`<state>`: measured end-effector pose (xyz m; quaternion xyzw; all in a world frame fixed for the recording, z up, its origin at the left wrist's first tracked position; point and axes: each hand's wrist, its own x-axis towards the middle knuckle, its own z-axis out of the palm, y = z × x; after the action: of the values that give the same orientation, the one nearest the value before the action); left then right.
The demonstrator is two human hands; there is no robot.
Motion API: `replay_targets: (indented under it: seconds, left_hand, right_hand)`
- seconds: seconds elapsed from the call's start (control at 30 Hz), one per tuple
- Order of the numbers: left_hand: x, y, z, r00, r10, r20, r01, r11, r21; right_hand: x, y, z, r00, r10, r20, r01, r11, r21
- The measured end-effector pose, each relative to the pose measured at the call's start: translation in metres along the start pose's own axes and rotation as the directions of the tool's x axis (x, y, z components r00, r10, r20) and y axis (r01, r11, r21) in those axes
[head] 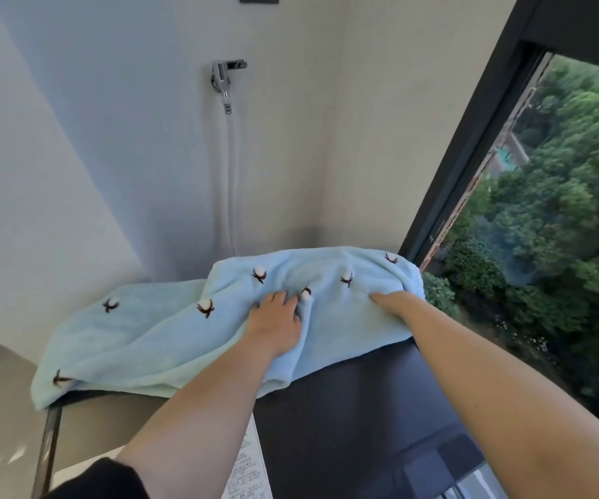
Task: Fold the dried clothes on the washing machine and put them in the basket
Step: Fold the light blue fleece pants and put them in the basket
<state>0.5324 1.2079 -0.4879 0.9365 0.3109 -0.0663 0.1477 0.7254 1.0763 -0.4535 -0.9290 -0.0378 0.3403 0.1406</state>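
A light blue towel [168, 340] with small cotton-flower motifs lies bunched across the dark top of the washing machine [355, 408]. Its left end hangs over the machine's left edge. My left hand [276, 325] lies on the middle of the towel, its fingertips gathering a fold of cloth. My right hand [391, 302] reaches into the towel's right part; its fingers are buried in the cloth and hidden. No basket is in view.
A wall tap with a white hose [227, 138] hangs behind the machine. A dark-framed window [470, 156] runs along the right, with trees outside. A printed sheet [247, 466] shows on the machine's left side, near the bottom of the frame.
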Motion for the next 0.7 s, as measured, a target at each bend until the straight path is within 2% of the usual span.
replay_targets:
  seconds: [0.07,0.13,0.2,0.27,0.33,0.4,0.47,0.53,0.57,0.63,0.7]
  left_hand:
    - [0.0,0.001,-0.004,1.0,0.003,-0.009,-0.004,0.999,-0.047]
    - [-0.002,0.006,-0.006,1.0,0.007,0.018,-0.006,0.998,-0.068]
    - [-0.007,0.013,-0.007,0.997,0.017,0.069,-0.01,0.995,-0.1]
    - [-0.012,0.023,-0.009,0.991,0.038,0.127,-0.014,0.984,-0.179]
    - [-0.019,0.032,-0.014,0.976,0.083,0.199,-0.01,0.94,-0.341]
    - [-0.026,0.033,-0.019,0.965,0.142,0.222,-0.013,0.867,-0.498]
    - [-0.033,0.02,-0.023,0.984,0.145,0.101,-0.067,0.836,-0.545]
    - [-0.039,-0.008,-0.028,0.988,0.087,-0.125,-0.136,0.874,-0.466]
    - [-0.041,-0.025,-0.03,0.968,0.05,-0.245,-0.15,0.901,-0.408]
    - [-0.047,-0.068,-0.039,0.913,-0.05,-0.405,-0.079,0.952,-0.296]
    - [-0.052,-0.112,-0.045,0.902,-0.203,-0.381,0.142,0.973,-0.18]
  right_hand:
    - [-0.001,0.0,0.001,0.998,-0.061,-0.035,0.055,0.985,-0.163]
    - [-0.001,0.001,0.0,0.974,-0.178,-0.141,0.131,0.947,-0.295]
    - [-0.003,0.004,-0.001,0.929,-0.229,-0.29,0.145,0.948,-0.284]
    - [-0.007,0.01,0.003,0.852,-0.268,-0.45,0.132,0.941,-0.311]
    - [-0.011,0.014,0.006,0.817,-0.283,-0.503,0.107,0.93,-0.351]
    - [-0.014,0.018,0.008,0.827,-0.252,-0.502,0.054,0.925,-0.376]
    - [-0.019,0.018,0.008,0.819,-0.273,-0.504,0.012,0.887,-0.461]
    - [-0.029,0.012,0.013,0.813,-0.33,-0.479,0.045,0.857,-0.514]
    - [-0.035,0.006,0.019,0.806,-0.363,-0.467,0.081,0.85,-0.521]
    - [-0.052,-0.012,0.037,0.794,-0.437,-0.421,0.182,0.833,-0.522]
    - [-0.073,-0.033,0.06,0.766,-0.538,-0.352,0.305,0.786,-0.538]
